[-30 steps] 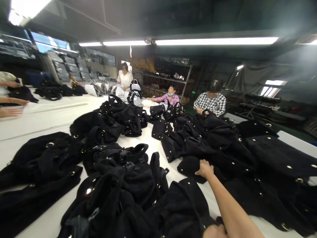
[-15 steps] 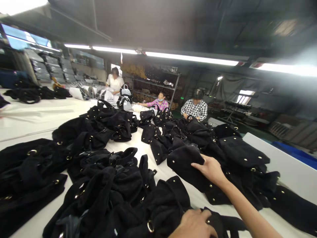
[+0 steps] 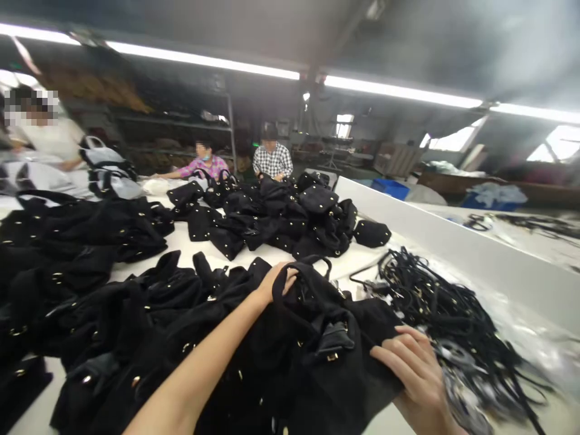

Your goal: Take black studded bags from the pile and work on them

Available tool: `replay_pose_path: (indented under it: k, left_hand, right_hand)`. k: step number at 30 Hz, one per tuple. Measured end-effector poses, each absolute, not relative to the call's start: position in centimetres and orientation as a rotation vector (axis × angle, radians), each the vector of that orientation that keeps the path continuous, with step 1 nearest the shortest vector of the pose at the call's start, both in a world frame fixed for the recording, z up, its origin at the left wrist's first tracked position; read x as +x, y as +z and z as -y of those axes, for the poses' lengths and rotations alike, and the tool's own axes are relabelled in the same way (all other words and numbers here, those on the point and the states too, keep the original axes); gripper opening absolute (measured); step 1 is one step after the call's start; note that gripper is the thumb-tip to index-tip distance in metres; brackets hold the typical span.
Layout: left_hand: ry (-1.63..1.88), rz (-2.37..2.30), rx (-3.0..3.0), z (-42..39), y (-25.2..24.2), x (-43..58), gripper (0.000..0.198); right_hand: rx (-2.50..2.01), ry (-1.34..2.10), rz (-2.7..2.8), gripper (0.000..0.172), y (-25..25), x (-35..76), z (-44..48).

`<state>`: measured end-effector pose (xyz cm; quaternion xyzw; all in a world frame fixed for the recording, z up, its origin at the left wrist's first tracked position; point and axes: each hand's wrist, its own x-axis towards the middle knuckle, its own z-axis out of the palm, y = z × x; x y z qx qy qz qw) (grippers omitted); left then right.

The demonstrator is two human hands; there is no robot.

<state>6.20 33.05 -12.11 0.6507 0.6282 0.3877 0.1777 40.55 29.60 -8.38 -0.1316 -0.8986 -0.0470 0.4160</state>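
A black fabric bag (image 3: 312,362) with a loop handle and small gold-coloured metal fittings is spread between my two hands. My left hand (image 3: 277,283) reaches across from the lower left, its fingers partly hidden behind the bag's upper edge and closed on it. At the bag's right side, my right hand (image 3: 417,368) pinches the fabric between thumb and fingers. A grey patch with a gold clasp (image 3: 333,356) shows on the bag's face. More black bags (image 3: 149,314) lie heaped directly left of it.
Another heap of black bags (image 3: 290,211) lies farther back. To the right is a tangled pile of black straps (image 3: 435,296) beside clear plastic (image 3: 521,326). A white board (image 3: 435,235) edges the table. Several people (image 3: 272,160) work across the table.
The view has swung right, bringing the strap pile into sight. My right hand has left the flap of a bag in the far heap. Both hands now hold one bag in front of me.
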Motion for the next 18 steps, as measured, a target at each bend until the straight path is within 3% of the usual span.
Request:
replay_pose_path:
  k: [6,13,18]
  left_hand:
    - [0.937,-1.415,1.726,-31.5,-11.0,15.0,0.038]
    - [0.722,-1.123,1.462,-21.3,-19.7,24.4,0.052]
    - [0.443,-1.273,1.339,-17.2,-25.8,27.0,0.058]
  right_hand:
    - [-0.629,-0.055,2.138,0.025,-14.6,46.7,-21.6]
    - [-1.077,0.058,1.973,0.019,-25.1,50.0,-14.1]
    - [-1.559,0.73,2.071,0.051,-32.0,52.0,-12.8]
